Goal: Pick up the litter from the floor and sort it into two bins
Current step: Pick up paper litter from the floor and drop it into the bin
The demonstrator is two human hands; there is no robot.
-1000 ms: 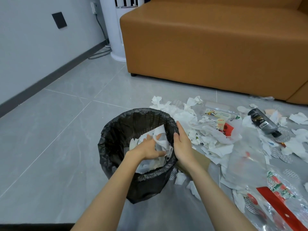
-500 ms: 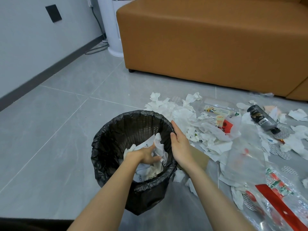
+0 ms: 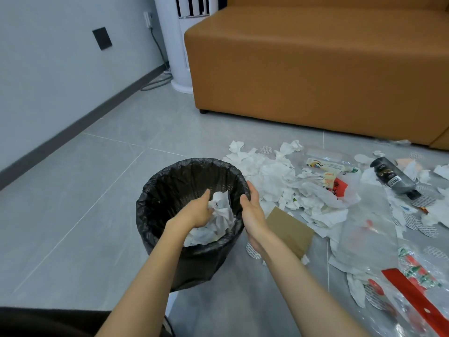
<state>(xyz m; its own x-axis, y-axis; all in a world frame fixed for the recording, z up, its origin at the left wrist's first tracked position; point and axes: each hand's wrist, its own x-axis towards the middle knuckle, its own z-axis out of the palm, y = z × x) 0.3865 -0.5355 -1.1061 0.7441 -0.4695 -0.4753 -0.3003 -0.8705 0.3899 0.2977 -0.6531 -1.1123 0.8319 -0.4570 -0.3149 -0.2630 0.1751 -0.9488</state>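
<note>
Inside bin, left hand grips paper, peak upward.

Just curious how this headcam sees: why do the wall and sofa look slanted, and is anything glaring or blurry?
Head view: the wide-angle lens tilts and bows the skirting board and sofa; light is soft and even, shadows faint; the clear plastic bag shows pale glare; the red strip at lower right is smeared; white paper in the left hand is sharper.
</note>
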